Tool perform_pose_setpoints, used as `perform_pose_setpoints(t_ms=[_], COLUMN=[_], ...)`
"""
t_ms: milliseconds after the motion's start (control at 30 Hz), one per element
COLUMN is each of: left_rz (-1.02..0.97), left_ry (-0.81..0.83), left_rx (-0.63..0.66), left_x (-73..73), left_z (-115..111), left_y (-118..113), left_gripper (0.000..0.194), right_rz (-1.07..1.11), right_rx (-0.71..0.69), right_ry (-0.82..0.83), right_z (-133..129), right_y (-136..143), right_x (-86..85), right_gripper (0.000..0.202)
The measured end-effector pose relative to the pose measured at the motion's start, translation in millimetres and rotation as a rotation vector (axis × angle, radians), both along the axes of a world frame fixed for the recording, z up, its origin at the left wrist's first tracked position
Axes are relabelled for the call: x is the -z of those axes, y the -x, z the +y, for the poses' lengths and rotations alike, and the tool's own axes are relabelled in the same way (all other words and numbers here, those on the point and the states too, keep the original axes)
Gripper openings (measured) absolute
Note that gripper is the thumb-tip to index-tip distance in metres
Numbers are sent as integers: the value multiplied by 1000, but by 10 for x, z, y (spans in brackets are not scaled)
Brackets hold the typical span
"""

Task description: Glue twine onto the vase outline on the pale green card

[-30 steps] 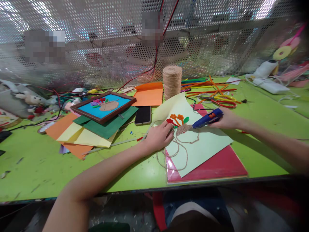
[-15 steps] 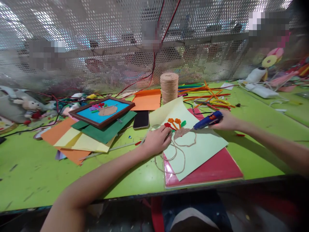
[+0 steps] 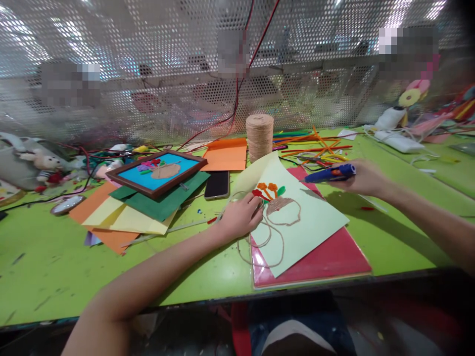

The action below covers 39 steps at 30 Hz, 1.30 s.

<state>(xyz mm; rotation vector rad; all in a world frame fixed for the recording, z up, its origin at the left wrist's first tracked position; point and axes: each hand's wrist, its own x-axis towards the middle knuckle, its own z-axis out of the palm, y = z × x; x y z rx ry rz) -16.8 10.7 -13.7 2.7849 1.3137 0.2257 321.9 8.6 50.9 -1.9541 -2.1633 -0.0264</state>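
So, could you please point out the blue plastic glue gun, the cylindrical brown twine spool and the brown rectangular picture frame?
Blue glue gun [image 3: 323, 175], head view: body.
Brown twine spool [image 3: 260, 139], head view: wound side.
Picture frame [image 3: 155, 193], head view: near corner.

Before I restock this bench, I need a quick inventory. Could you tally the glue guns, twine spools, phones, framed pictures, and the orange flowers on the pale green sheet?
Glue gun: 1
Twine spool: 1
Phone: 1
Framed picture: 1
Orange flowers on the pale green sheet: 2
Total: 6
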Motion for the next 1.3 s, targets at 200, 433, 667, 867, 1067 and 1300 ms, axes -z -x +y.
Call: perform_pose_setpoints(t_ms=[200,433,667,867,1067,1300], left_rz=[-33,-411,-641,-709,-610,-477], left_ry=[3,-110,144,158,108,-34], left_rx=[22,71,91,154,206,287], left_x=[50,-38,-157,-182,-236,-232], left_z=[21,92,209,195,84,-130], left_y=[20,101,165,194,208,107], left_gripper=[33,35,46,49,48,41], right_rz=[-235,-104,-71,522,1090,1726], right_rx=[-95,-197,-203,-418,-407,-79], right_ry=[170,260,146,383,587,240], right_z=[-16,5,-113,-159,-5,119], right_y=[-195,-301,358,1140,1586,1603], right_x=[203,125,-256,-105,142,115], right_gripper=[50,58,40,44,30,5])
